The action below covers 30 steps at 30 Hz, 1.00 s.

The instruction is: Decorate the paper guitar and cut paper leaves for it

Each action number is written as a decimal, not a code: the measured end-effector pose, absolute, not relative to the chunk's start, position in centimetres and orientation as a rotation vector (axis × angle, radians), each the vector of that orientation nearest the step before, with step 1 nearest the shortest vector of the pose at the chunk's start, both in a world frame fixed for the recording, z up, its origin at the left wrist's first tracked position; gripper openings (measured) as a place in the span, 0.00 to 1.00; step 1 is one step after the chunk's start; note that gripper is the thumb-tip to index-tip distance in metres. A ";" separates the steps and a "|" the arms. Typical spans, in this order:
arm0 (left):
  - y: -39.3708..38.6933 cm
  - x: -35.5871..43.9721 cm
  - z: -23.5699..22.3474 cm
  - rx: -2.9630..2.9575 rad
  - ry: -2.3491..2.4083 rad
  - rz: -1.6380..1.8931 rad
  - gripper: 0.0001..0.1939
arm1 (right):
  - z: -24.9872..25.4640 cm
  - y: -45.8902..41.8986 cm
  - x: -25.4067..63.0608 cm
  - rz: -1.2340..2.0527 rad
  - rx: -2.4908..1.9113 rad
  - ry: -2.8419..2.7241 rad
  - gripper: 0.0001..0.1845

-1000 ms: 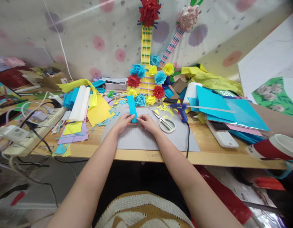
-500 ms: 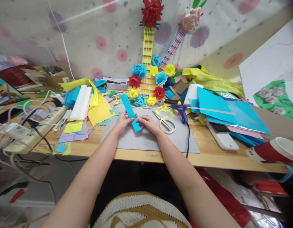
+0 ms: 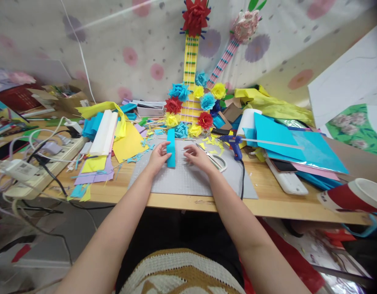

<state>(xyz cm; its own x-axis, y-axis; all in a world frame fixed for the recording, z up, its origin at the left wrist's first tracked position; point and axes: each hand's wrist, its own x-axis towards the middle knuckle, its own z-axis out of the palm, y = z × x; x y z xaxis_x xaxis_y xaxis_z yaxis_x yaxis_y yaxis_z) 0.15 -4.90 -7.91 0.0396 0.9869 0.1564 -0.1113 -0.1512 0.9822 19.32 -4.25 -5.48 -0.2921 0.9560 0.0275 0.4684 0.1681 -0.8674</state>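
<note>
A blue strip of crepe paper [image 3: 171, 148] stands almost upright in my left hand [image 3: 158, 157], pinched at its left edge between thumb and fingers. To the right of the strip, apart from it, my right hand [image 3: 197, 157] hovers over the grey cutting mat [image 3: 179, 179] with fingers spread and nothing in them. Scissors with pale handles [image 3: 220, 163] lie on the mat just beyond that hand, which hides part of their blades.
A blue glue gun [image 3: 234, 143] rests at the mat's right. Behind stands a yellow paper guitar [image 3: 190, 73] with paper flowers. A power strip [image 3: 44, 171] with cables lies left, blue sheets [image 3: 277, 134] and a red cup [image 3: 353, 196] right. Paper scraps are scattered about.
My right hand has let go of the blue strip and moved right, towards the scissors. In my left hand the strip has turned from slanted to nearly upright.
</note>
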 end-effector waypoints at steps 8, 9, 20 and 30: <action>-4.8 0.0 -8.2 1.490 1.060 1.340 0.35 | -2.1 -4.6 26.7 0.246 -2.325 -2.411 0.18; -4.8 0.0 -8.2 1.498 1.040 1.315 0.36 | -2.1 -4.6 26.8 0.248 -2.331 -2.441 0.18; -5.0 0.2 -8.0 1.478 0.950 1.203 0.41 | 0.1 -3.6 28.9 0.922 -1.908 -2.323 0.20; -5.1 0.5 -7.2 1.456 0.849 1.160 0.42 | 1.7 -2.6 27.1 1.522 -1.415 -2.639 0.28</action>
